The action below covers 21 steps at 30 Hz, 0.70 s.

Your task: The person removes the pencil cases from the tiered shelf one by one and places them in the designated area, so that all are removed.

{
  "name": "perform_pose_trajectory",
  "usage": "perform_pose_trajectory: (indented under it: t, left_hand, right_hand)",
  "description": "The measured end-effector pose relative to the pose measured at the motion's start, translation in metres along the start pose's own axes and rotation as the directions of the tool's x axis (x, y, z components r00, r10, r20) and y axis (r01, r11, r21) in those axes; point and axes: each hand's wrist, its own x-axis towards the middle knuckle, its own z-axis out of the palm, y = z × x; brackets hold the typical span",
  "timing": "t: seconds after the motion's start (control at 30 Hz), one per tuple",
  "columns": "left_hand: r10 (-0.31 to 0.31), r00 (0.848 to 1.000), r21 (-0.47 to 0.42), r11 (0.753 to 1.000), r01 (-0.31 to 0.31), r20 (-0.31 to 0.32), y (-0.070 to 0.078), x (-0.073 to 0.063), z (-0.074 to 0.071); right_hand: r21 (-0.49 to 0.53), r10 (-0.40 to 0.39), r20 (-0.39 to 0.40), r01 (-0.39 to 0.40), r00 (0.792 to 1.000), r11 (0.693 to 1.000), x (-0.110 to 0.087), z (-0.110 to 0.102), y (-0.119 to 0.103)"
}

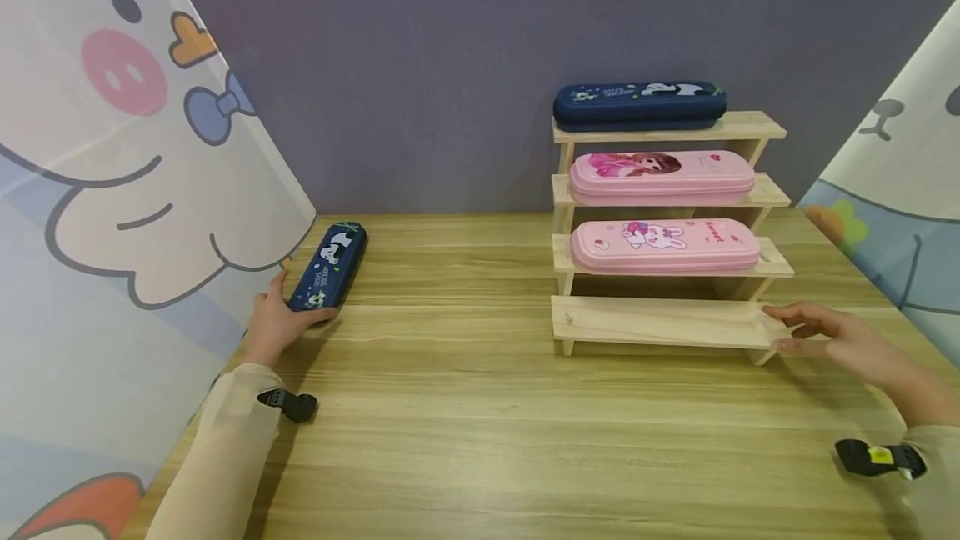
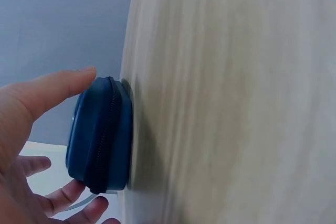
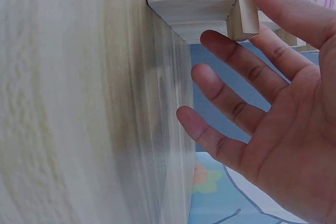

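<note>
Left hand gripping navy case, right hand pinching rack

The left hand (image 1: 276, 325) is covering part of the near end of the navy case (image 1: 327, 267); the small lettering on its lid is staying unreadable. The left wrist view is showing only the case's end, with the printed lid facing away. The right wrist view is cropping the right hand (image 1: 843, 344) and most of the wooden rack (image 1: 652, 320); the right index fingertip is partly hiding behind the wood.

Case is looking dark blue, long, rounded at the ends, panda print on top, zip running round the seam. It is lying flat on the bench (image 1: 480, 423), far left, beside the cartoon panel (image 1: 180, 190), well apart from the rack. Left thumb and fingers are gripping it around the near end. Right thumb and index are pinching the bottom tier's right end, other fingers spreading.
</note>
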Motion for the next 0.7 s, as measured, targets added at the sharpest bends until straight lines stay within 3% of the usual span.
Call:
perform_pose_trajectory:
  t: [0.37, 0.7]
  left_hand:
    - [0.071, 0.996, -0.050, 0.996, -0.074, -0.047, 0.013, 0.001, -0.012]
    - [0.128, 0.990, -0.069, 0.989, -0.131, -0.053, 0.038, 0.000, -0.015]
  right_hand:
    - [0.006, -0.006, -0.004, 0.006, 1.000, 1.000, 0.000, 0.000, 0.000]
    - [0.014, -0.004, -0.007, 0.004, 1.000, 1.000, -0.001, -0.001, -0.001]
